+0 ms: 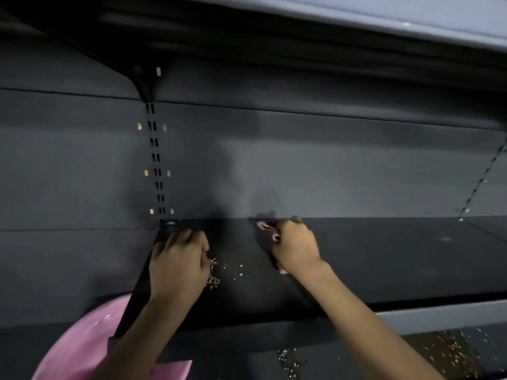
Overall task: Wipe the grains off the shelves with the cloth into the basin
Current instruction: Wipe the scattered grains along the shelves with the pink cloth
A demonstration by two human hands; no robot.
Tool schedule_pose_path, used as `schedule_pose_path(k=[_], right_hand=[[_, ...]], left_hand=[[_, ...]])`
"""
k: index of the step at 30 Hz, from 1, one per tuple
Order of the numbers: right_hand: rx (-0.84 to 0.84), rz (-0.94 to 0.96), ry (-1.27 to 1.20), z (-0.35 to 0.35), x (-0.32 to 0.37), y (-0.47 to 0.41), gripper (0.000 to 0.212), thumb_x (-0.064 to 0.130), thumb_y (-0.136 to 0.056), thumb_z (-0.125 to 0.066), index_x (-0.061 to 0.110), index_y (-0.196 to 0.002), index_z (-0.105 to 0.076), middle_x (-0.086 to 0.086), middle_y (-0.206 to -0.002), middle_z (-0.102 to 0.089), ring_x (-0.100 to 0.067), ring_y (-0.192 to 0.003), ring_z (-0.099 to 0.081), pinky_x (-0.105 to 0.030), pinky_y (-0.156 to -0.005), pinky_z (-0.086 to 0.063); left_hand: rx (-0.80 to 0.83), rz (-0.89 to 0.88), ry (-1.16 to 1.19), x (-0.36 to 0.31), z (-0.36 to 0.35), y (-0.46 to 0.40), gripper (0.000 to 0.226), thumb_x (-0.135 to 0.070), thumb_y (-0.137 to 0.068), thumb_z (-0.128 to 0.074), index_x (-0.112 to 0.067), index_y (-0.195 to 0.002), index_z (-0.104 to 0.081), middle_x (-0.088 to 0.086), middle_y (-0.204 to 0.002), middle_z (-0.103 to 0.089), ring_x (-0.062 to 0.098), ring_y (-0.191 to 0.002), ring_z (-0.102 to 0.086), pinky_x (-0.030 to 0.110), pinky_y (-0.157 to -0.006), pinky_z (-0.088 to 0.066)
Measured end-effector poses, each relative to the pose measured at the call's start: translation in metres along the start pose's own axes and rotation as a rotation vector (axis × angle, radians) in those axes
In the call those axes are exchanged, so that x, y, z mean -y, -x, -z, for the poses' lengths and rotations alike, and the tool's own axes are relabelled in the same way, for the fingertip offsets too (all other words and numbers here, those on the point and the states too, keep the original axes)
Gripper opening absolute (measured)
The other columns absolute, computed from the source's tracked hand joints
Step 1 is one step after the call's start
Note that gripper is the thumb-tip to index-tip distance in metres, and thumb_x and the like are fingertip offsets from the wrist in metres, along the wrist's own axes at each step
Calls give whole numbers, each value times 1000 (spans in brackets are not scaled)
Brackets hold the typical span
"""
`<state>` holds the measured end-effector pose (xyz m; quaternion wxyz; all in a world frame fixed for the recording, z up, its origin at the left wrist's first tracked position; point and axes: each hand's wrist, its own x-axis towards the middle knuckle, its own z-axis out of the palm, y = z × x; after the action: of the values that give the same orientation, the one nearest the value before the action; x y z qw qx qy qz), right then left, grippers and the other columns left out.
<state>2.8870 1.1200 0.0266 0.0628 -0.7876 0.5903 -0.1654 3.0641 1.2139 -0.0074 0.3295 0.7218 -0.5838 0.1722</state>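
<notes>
Two hands on the dark shelf: right hand clutches the dark cloth; left hand, fingers curled, has grains right beside it, pink basin lower left.

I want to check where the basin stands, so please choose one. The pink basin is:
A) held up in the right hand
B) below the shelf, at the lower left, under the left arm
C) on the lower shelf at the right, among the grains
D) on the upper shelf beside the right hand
B: the pink basin shows at the lower left, below the shelf edge, partly hidden by the left arm, whose left hand rests beside the grains.
</notes>
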Motion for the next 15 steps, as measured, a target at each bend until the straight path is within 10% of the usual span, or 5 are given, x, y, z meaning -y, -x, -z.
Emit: schedule_pose_path(k=[9,15], right_hand=[[94,62,-205,-23,70,39,27,11,-84,-53,9,-106,-68,-17,-104,-66,-35,-98,-64,-31,-80,-50],[-214,-207,-114,19,10,29,26,22,-91,-52,9,-109,-65,-19,-113,-60,-37,-99,-62,-35,-79,-48]], left_hand=[[45,7,-64,16,19,16,25,0,-56,-70,-19,-69,-61,0,-70,-63,24,-61,-60,32,-59,-48],[60,-85,-132,28,23,24,17,-2,-54,-59,-15,-66,-60,3,-66,-58,29,-60,-58,34,-54,-46]])
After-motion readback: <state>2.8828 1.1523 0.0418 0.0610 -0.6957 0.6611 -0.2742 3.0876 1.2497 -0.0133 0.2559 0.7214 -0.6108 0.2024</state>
